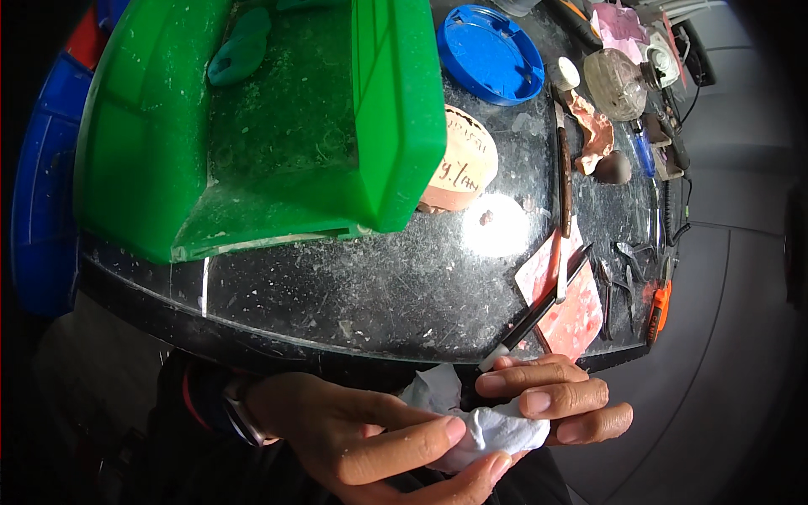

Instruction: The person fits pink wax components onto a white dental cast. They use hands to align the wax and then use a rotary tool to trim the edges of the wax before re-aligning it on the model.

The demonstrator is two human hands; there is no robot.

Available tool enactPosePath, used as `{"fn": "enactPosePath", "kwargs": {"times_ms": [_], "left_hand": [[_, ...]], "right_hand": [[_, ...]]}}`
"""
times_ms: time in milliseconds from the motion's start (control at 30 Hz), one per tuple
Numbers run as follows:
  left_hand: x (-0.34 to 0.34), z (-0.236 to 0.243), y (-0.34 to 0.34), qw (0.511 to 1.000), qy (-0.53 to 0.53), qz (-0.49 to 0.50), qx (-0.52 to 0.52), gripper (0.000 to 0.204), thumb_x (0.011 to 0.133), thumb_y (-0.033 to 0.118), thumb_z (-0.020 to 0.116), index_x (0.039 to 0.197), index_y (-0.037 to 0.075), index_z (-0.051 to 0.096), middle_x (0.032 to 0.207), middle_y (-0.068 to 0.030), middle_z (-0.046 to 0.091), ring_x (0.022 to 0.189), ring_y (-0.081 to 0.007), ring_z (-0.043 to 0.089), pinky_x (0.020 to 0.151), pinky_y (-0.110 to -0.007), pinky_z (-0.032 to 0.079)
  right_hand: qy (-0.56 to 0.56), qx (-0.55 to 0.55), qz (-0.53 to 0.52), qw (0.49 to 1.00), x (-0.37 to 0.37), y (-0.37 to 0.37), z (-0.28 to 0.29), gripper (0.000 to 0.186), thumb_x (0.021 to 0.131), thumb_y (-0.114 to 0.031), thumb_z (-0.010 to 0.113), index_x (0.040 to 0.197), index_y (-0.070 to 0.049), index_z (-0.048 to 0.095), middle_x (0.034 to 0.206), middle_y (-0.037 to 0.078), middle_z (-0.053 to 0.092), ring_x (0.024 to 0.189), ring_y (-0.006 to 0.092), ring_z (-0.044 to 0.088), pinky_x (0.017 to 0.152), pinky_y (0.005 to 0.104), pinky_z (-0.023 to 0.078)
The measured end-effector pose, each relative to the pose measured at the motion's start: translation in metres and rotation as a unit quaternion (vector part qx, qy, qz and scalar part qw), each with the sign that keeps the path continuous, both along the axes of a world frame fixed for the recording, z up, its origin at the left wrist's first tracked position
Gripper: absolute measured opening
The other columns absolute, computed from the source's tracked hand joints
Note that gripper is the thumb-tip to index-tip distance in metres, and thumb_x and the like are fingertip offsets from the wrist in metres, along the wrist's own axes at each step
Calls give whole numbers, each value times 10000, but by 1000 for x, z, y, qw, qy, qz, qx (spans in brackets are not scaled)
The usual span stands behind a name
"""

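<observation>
Just in front of the bench's near edge, both my hands hold a white, putty-like lump [515,431] with a folded, uneven surface. My left hand [358,433] pinches it from the left with thumb and fingers. My right hand [560,400] curls its fingers over the far right side, its thumb hidden. A thin translucent grey sheet [433,389] stands up beside the lump by my left fingers. The lump's underside is out of sight.
A large green bin [396,126] with a teal piece [240,52] fills the left. Beside it are a plaster model [467,160] and blue lid [491,55]. A pink wax sheet [576,316], black pen [539,316], long knife [564,185], glass lamp [614,84] and orange cutter [660,311] lie rightward.
</observation>
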State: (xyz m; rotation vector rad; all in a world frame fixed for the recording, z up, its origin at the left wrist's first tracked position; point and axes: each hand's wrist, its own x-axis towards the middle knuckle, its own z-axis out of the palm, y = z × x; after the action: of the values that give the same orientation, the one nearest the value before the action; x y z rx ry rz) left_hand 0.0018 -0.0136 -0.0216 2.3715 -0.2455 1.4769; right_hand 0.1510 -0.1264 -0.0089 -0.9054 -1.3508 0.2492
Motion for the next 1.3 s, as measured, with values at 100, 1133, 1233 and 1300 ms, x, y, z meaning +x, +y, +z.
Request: {"fn": "enactPosePath", "kwargs": {"times_ms": [100, 1133, 1233, 1300], "left_hand": [[2, 1, -3, 999, -6, -9, -41, 200, 764, 48, 653, 905, 141, 546, 1009, 87, 510, 992, -123, 505, 887, -245, 470], [10, 4, 6, 987, 31, -59, -149, 247, 767, 34, 685, 979, 59, 560, 1070, -61, 549, 937, -146, 565, 738, -226, 534], [6, 3, 6, 983, 48, -62, -164, 348, 728, 43, 730, 1022, 76, 548, 1105, -85, 556, 912, -200, 563, 714, -237, 540], [7, 0, 6, 980, 44, -75, -176, 363, 718, 35, 735, 1027, 74, 547, 1104, -91, 558, 912, -205, 564, 716, -240, 540]], "right_hand": [[-3, -3, 7, 1000, 0, -1, 2, 465, 660, 32, 756, 909, 9, 363, 935, 263, 607, 785, 417, 657, 670, 439, 590], [-44, -65, -99, 992, -4, -7, 5, 430, 611, -20, 829, 880, -40, 494, 941, 246, 619, 700, 257, 678, 529, 268, 560], [4, -62, -100, 993, -9, -6, 2, 456, 603, -61, 849, 884, -49, 490, 939, 208, 633, 738, 232, 675, 535, 241, 543], [0, -62, -112, 992, -9, -6, 3, 463, 600, -63, 852, 888, -46, 490, 928, 205, 634, 750, 232, 675, 543, 243, 547]]}}
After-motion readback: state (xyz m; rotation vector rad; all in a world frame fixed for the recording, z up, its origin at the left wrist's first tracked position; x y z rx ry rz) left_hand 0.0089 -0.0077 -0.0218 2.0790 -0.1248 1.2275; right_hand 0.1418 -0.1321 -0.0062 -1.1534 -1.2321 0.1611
